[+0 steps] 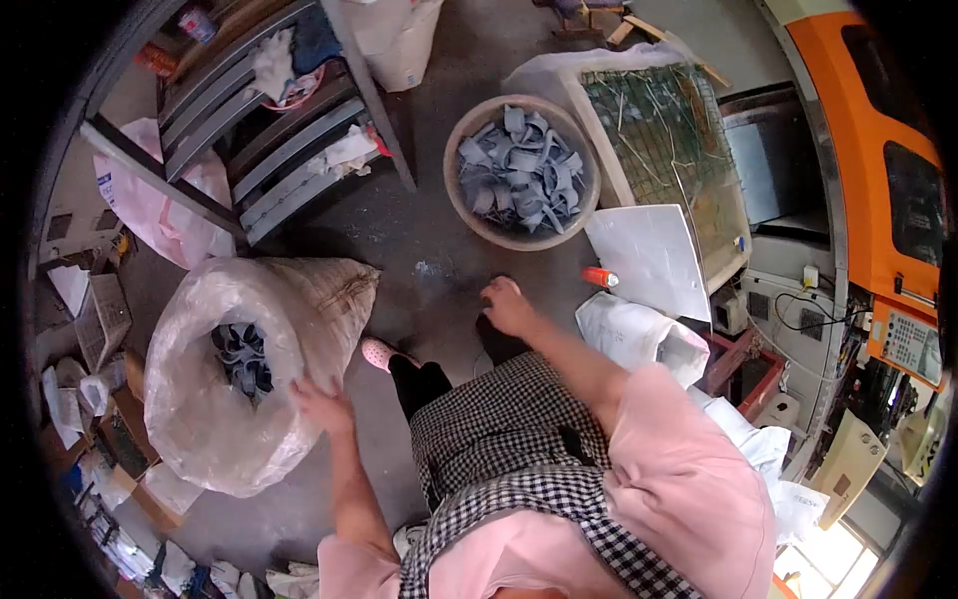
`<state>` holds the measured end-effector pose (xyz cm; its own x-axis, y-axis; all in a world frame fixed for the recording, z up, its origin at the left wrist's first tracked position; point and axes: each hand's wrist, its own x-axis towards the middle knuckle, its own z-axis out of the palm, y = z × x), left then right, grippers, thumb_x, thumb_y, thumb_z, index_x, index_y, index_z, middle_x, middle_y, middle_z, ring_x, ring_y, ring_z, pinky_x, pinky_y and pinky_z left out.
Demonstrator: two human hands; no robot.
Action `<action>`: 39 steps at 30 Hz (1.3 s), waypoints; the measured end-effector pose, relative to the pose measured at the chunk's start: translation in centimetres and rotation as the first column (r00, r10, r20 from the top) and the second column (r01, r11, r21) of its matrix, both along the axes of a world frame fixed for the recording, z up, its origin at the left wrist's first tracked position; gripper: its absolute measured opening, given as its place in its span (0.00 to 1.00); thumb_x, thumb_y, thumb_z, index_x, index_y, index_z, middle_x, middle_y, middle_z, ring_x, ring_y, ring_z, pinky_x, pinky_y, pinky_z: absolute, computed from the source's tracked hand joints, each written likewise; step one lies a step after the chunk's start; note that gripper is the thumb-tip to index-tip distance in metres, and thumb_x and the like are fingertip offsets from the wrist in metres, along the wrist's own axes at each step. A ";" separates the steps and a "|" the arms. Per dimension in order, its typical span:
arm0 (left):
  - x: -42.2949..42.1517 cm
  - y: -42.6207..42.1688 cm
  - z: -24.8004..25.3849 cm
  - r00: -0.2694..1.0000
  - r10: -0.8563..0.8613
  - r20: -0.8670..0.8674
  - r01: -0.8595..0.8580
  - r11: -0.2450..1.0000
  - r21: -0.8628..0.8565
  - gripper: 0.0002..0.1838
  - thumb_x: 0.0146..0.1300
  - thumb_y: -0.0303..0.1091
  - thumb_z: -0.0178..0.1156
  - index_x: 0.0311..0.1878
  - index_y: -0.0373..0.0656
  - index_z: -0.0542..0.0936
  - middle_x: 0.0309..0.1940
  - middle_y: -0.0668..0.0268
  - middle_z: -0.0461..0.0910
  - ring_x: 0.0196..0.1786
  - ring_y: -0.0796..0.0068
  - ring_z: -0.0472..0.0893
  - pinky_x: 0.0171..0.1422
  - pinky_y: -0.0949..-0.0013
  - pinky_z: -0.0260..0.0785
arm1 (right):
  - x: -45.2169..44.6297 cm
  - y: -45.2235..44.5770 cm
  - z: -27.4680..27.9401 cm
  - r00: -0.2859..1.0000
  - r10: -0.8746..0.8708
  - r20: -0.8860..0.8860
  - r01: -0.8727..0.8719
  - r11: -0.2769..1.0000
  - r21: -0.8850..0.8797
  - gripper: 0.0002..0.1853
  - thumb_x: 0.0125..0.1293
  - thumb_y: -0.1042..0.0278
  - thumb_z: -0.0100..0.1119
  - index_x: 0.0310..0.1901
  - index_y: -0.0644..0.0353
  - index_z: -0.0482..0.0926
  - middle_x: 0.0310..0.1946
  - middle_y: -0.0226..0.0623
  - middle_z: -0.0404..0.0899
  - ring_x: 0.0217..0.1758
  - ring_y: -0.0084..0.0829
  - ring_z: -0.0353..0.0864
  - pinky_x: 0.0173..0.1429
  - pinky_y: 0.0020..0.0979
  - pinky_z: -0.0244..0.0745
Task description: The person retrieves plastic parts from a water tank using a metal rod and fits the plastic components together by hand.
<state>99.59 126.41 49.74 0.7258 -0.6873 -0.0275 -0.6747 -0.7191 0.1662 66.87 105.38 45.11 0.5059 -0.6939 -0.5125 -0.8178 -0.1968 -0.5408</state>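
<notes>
My left hand (321, 407) rests with its fingers apart against the near side of a large translucent plastic bag (215, 439). Inside the wide-mouthed bag lie dark curved plastic pieces (242, 359). My right hand (507, 304) hangs above the floor in front of my apron, its fingers loosely bent and a little apart, with nothing visible in them. Beyond it stands a round tub (461, 215) heaped with grey-blue curved plastic pieces (524, 165).
A metal rack (254, 210) with gloves on it stands at upper left. A mesh-covered frame (659, 130), a white board (649, 250), a red canister (599, 277) and a white sack (639, 334) are on the right, before an orange machine (863, 130).
</notes>
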 end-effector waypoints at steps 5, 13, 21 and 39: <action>-14.6 -7.7 0.6 0.927 -0.151 -0.344 0.220 0.961 0.170 0.40 0.53 0.42 0.64 0.67 0.46 0.58 0.66 0.45 0.54 0.72 0.46 0.47 0.68 0.37 0.39 | -17.4 -2.8 -4.7 0.974 -0.180 -0.140 0.180 0.984 -0.011 0.18 0.52 0.64 0.60 0.45 0.61 0.77 0.44 0.49 0.75 0.53 0.47 0.72 0.56 0.41 0.69; -19.9 -7.7 1.6 0.889 -0.188 -0.418 0.298 0.930 0.216 0.41 0.53 0.43 0.64 0.69 0.50 0.55 0.66 0.44 0.53 0.71 0.44 0.48 0.67 0.35 0.39 | -31.2 0.3 -5.4 0.759 -0.505 -0.411 0.542 0.840 -0.031 0.16 0.50 0.60 0.65 0.39 0.60 0.81 0.38 0.48 0.80 0.45 0.45 0.79 0.51 0.40 0.73; -15.5 -5.3 -1.8 0.884 -0.016 -0.467 0.246 0.865 0.437 0.30 0.53 0.44 0.64 0.59 0.47 0.69 0.64 0.43 0.57 0.68 0.45 0.55 0.65 0.38 0.47 | -24.8 3.1 -5.7 0.866 -0.423 -0.267 0.439 0.898 0.002 0.18 0.52 0.63 0.63 0.44 0.61 0.78 0.42 0.52 0.76 0.48 0.49 0.75 0.53 0.41 0.71; -18.3 -12.4 -14.7 0.780 -0.179 -0.600 0.412 0.868 0.276 0.22 0.56 0.43 0.62 0.51 0.42 0.76 0.53 0.51 0.72 0.60 0.52 0.67 0.63 0.47 0.55 | -15.2 -5.2 -24.5 0.945 0.108 -0.310 -0.124 0.992 -0.035 0.25 0.57 0.70 0.53 0.58 0.61 0.66 0.54 0.52 0.66 0.57 0.50 0.68 0.57 0.41 0.68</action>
<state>81.33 114.03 35.01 0.2698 -0.7138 -0.6463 -0.7436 -0.5809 0.3311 51.69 100.15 20.61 0.4088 -0.6700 -0.6196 -0.9122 -0.3218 -0.2539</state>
